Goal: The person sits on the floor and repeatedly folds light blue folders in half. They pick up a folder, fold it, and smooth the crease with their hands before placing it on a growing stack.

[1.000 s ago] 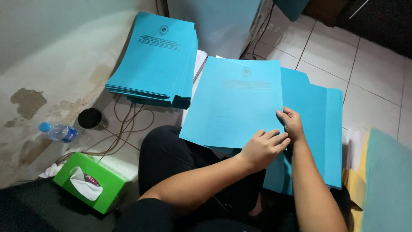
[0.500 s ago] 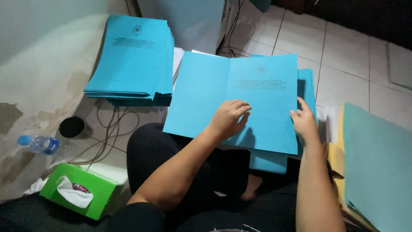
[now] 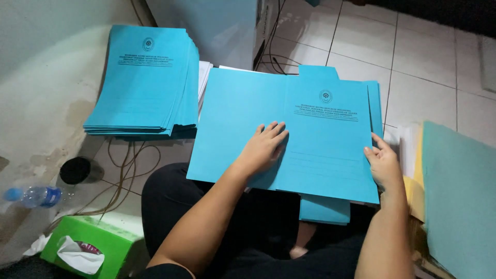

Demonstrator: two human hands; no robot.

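- Head view, looking down: left hand (image 3: 266, 146) lying palm-down on an opened bright blue paper folder (image 3: 310, 129), fingers (image 3: 279, 133) spread flat and pressing near the centre fold; nothing pinched.
- Right hand (image 3: 383, 164) at the folder's right edge, fingers (image 3: 376, 140) loosely curled, tips touching the edge; whether actually pinching the sheet, cannot tell.
- Folder spread open above the lap, front cover with a round emblem and dark printed lines to the right of the fold, plain inner face to the left, a small tab sticking up at the top edge.
- Directly beneath, more blue folders (image 3: 324, 209) of the same kind, peeking out below and along the right side.
- Under all that, black trousers (image 3: 175, 201) on crossed legs, seated on the white tiled floor (image 3: 413, 57).
- Upper left, well apart from the hands: thick stack of matching blue folders (image 3: 147, 77) on the floor beside the wall.
- Right edge: teal and yellow paper sheets (image 3: 457, 191) in a leaning pile, just beside the right hand.
- Lower left: green tissue box (image 3: 98, 245), clear plastic bottle with blue cap (image 3: 33, 196) lying on its side, round black object (image 3: 76, 170), thin cables (image 3: 121, 181) trailing across the floor.
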